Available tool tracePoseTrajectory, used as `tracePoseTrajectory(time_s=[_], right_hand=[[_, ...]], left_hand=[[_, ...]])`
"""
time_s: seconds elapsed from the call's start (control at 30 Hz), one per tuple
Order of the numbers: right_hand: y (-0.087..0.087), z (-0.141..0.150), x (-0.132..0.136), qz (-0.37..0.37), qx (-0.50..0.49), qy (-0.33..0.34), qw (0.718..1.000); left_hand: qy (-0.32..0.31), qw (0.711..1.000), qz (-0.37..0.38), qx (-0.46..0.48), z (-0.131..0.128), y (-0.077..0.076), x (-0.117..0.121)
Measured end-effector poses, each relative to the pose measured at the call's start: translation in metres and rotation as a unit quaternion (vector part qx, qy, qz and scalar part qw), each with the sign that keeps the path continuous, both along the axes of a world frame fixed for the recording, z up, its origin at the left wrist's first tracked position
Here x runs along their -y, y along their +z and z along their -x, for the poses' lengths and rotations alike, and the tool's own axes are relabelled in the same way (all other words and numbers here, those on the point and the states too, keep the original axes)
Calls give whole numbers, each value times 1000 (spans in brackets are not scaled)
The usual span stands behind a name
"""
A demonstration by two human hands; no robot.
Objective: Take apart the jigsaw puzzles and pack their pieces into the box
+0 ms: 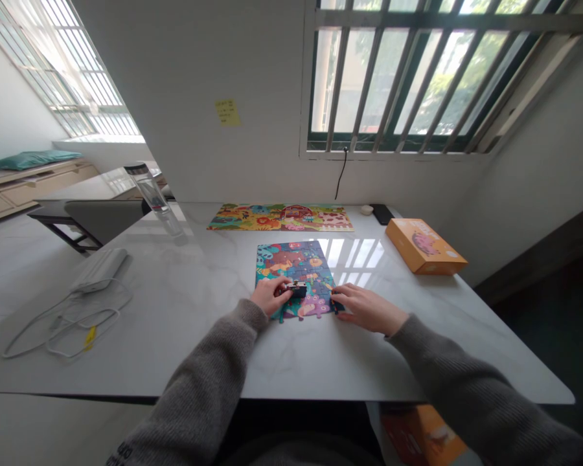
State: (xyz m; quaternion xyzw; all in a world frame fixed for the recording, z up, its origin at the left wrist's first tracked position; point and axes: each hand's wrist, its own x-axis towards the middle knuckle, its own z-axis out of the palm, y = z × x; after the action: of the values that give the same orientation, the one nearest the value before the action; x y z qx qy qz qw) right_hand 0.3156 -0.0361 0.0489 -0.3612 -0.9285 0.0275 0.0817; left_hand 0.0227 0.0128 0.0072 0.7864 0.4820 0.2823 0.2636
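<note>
Jigsaw puzzle (296, 262): table (301, 375) centre, near edge tabbed
Left hand (271, 296): fingers gripping small dark stack (297, 291)
Right hand (366, 307): fingers at near-right edge piece (337, 307); grip unclear
Step, apparently: edge-piece fitting
Next move calls for: alignment

I take this for a room in a home: a white marble-patterned table (199, 362) before me, a jigsaw (291, 262) on it, a barred window (403, 77) in the plain wall (189, 65), and a teal cushion (34, 160) on a low drawer unit (26, 191). Glare washes out the far side, so it could be a shared study room.
</note>
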Motion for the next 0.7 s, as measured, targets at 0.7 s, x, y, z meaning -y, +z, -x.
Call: tracePoseTrajectory(time_s=[0.7], right_hand=[[-28, 5, -49, 94, -264, -181, 943]], left_hand=[[12, 1000, 6, 4, -1, 0, 0]])
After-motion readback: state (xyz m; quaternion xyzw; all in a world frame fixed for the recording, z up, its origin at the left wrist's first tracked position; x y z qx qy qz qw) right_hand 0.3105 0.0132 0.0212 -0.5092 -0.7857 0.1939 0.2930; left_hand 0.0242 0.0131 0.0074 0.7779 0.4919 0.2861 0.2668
